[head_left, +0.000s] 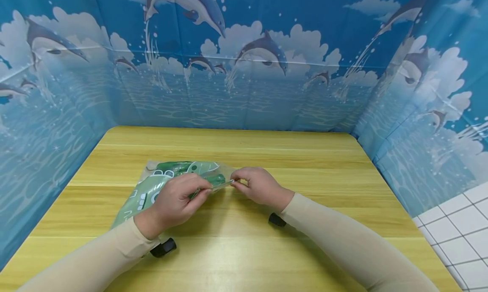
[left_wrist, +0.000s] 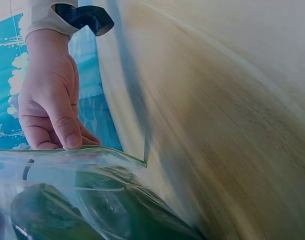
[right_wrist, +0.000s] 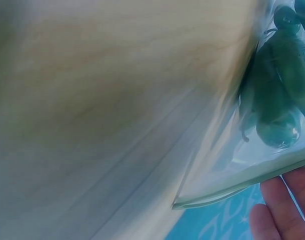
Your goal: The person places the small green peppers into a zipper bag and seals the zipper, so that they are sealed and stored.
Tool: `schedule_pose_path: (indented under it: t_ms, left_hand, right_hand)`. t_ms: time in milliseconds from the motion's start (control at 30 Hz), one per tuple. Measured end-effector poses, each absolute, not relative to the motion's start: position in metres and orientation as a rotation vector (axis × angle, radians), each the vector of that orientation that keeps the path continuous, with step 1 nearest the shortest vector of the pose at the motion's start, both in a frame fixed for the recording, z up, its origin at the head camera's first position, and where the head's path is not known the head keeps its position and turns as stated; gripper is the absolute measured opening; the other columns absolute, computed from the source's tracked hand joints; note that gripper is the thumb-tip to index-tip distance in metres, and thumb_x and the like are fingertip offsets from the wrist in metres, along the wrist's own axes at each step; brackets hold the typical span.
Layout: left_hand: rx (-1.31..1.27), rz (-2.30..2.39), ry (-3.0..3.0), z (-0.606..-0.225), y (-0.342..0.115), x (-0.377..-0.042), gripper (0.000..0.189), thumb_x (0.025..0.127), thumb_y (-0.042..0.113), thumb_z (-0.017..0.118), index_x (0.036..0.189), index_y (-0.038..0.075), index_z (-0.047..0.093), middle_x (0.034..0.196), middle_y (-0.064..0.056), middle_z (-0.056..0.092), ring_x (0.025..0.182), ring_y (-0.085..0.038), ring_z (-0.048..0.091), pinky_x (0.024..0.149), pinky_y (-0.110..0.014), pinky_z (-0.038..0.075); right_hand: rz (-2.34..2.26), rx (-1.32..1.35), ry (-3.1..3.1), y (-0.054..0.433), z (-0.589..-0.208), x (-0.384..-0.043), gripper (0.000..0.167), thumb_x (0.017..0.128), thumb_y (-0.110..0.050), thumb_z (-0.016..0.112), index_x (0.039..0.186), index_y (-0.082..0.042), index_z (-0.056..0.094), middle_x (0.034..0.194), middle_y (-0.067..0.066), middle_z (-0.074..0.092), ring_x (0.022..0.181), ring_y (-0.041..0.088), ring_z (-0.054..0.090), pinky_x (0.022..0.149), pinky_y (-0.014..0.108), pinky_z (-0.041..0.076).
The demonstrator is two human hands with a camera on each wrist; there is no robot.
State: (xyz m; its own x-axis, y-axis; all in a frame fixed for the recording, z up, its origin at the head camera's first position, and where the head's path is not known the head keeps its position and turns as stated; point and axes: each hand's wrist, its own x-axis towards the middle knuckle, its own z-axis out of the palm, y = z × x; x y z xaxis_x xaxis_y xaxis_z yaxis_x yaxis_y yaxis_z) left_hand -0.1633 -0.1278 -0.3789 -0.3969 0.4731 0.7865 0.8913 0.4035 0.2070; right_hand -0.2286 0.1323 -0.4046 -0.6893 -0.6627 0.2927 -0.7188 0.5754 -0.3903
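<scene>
A clear plastic bag (head_left: 129, 207) with a green cartoon print lies slanted on the left half of the table, its open-looking edge lifted toward me. My left hand (head_left: 177, 201) pinches that edge near its middle, thumb against fingers. At the bag's right end, my right hand (head_left: 259, 186) pinches the same edge, where a small white bit shows at the fingertips. Shiny green rounded pieces (right_wrist: 280, 90) lie inside the bag; their kind is unclear. In the left wrist view the right hand (left_wrist: 52, 105) is at the rim of the bag (left_wrist: 107, 155).
The yellow wood-grain table (head_left: 305, 249) spreads around the bag. A blue curtain with dolphins (head_left: 248, 97) hangs along the back and both sides. White floor tiles (head_left: 453, 228) show at the right. Black devices (head_left: 163, 247) are strapped under both wrists.
</scene>
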Motion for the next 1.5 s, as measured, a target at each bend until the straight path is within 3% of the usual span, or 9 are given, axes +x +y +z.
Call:
schedule_pose_path:
  t_ms: [267,500,1500]
  left_hand:
    - [-1.168,-0.850,-2.016,-0.3780,-0.1277,-0.1624,0.033,0.112,0.031,0.050,0.097,0.014,0.074,0.082,0.006,0.069,0.068,-0.007,0.055,0.067,-0.025,0.048]
    - [-1.170,-0.864,-2.008,-0.3771,-0.1270,-0.1617,0.034,0.112,0.031,0.050,0.096,0.013,0.073,0.081,0.005,0.069,0.067,-0.006,0.053,0.066,-0.024,0.047]
    - [-1.175,-0.888,-2.002,-0.3725,-0.1244,-0.1579,0.034,0.111,0.031,0.052,0.095,0.010,0.074,0.080,0.004,0.069,0.068,-0.007,0.054,0.067,-0.026,0.049]
  right_hand:
    - [0.728,1.166,-2.698,0.1325,-0.4029,-0.2294,0.011,0.103,-0.022,0.069,0.109,-0.017,0.078,0.106,-0.003,0.080,0.095,0.010,0.074,0.083,0.033,0.061]
    - [0.706,1.172,-2.698,0.1344,-0.4031,-0.2312,0.011,0.104,-0.023,0.068,0.107,-0.018,0.078,0.103,-0.005,0.080,0.088,0.007,0.071,0.078,0.030,0.058]
    - [0.692,1.120,-2.748,0.1383,-0.4031,-0.2358,0.014,0.103,-0.023,0.069,0.112,-0.017,0.079,0.111,-0.001,0.080,0.103,0.014,0.075,0.089,0.037,0.061]
